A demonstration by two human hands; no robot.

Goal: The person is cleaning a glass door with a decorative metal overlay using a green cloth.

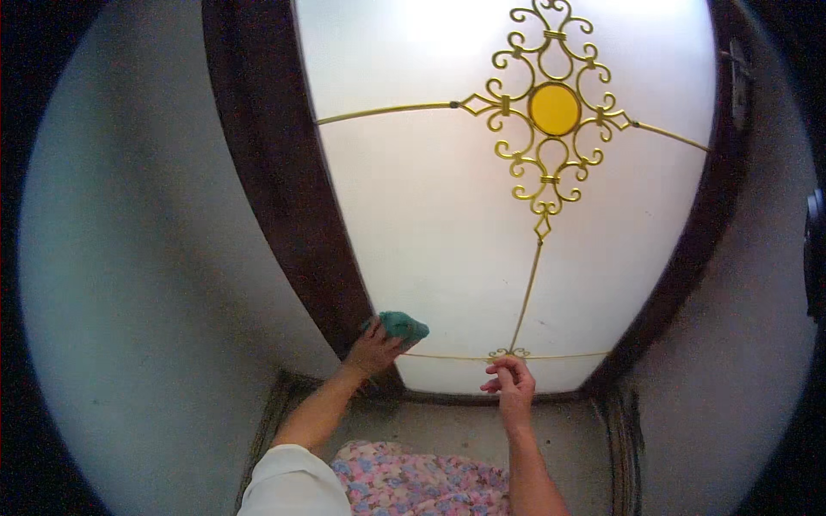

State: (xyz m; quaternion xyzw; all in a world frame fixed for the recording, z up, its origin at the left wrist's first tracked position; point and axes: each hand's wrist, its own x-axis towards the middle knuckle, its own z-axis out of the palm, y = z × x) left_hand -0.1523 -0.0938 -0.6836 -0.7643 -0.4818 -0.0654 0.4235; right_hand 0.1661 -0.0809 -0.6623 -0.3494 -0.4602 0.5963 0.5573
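Observation:
A frosted glass door panel (426,238) with gold scrollwork (548,180) around a yellow disc (554,108) fills most of the view. My left hand (372,351) holds a crumpled green cloth (403,327) at the panel's lower left, where the glass meets the dark door frame (284,213). Loosely bent, the fingers of my right hand (513,384) are apart, and I see nothing in them. It is in front of a small gold scroll ornament (509,353) low on the panel; whether it touches the glass I cannot tell.
Pale walls flank the door, the left wall (148,271) and the right wall (716,348). A door handle plate (739,84) sits on the right frame side. Below the door is a grey floor (452,422), with floral fabric (419,480) nearest me. A dark object (814,258) shows at the right rim.

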